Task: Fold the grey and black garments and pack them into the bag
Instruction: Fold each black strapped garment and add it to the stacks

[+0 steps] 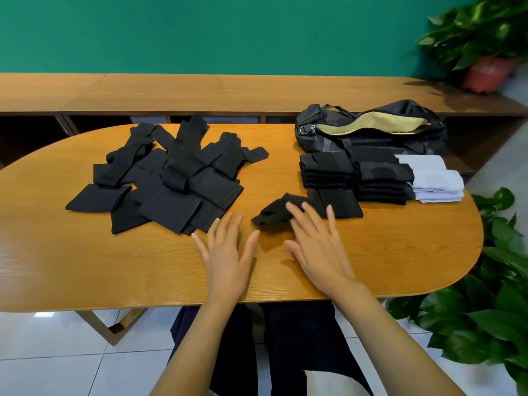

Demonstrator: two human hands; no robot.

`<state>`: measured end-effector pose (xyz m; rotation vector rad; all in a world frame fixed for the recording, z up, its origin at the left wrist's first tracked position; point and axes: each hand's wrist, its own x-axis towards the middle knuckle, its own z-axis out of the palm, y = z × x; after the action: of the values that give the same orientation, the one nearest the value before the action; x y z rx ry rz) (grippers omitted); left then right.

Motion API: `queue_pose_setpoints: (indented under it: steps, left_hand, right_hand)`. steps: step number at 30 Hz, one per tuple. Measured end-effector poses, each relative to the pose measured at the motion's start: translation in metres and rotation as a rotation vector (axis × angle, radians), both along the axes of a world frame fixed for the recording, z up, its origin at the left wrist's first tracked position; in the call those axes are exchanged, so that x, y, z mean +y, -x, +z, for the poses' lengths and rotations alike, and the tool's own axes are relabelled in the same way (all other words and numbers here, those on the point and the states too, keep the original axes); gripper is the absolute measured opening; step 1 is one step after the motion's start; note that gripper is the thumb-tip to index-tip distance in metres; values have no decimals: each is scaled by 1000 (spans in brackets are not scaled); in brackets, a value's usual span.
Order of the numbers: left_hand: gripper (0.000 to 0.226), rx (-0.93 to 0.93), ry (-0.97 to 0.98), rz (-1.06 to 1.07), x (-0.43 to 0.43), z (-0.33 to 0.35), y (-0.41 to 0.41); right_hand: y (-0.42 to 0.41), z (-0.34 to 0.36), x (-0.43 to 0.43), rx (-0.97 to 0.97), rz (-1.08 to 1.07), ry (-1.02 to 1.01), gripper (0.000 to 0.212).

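Lying in front of the bag [414,141], beyond the folded stacks [328,170], the black garment [274,214] looks soft, light and floppy; pinch its corners. Left hand [228,252] and right hand [317,247] are spread, gripping nothing.

One head-worn wide-angle view, facing forward and down over the table [100,267], left hand [228,258] and right hand [317,250] close at lower centre, green wall [228,32] across top, floor [57,355] along bottom.
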<state>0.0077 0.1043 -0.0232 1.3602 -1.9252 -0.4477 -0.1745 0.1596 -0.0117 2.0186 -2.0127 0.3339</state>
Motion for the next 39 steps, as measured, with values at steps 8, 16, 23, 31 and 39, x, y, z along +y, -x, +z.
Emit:
queue_pose_setpoints:
  steps: [8,16,23,31,39]
  left_hand:
    - [73,-1,-30,-14,0,-1,0]
    - [68,-18,-38,-17,1,0,0]
    - [63,3,-27,-15,1,0,0]
    - [35,49,29,-24,-3,2,-6]
    - [45,-308,105,77,-48,5,-56]
  right_hand:
    - [46,-1,2,3,-408,-38,74]
    - [48,0,4,-16,-369,-94,82]
    - [42,0,4,-99,-346,-48,64]
    - [16,3,-8,-117,-220,3,66]
    - [-31,13,-47,-193,-64,-76,75]
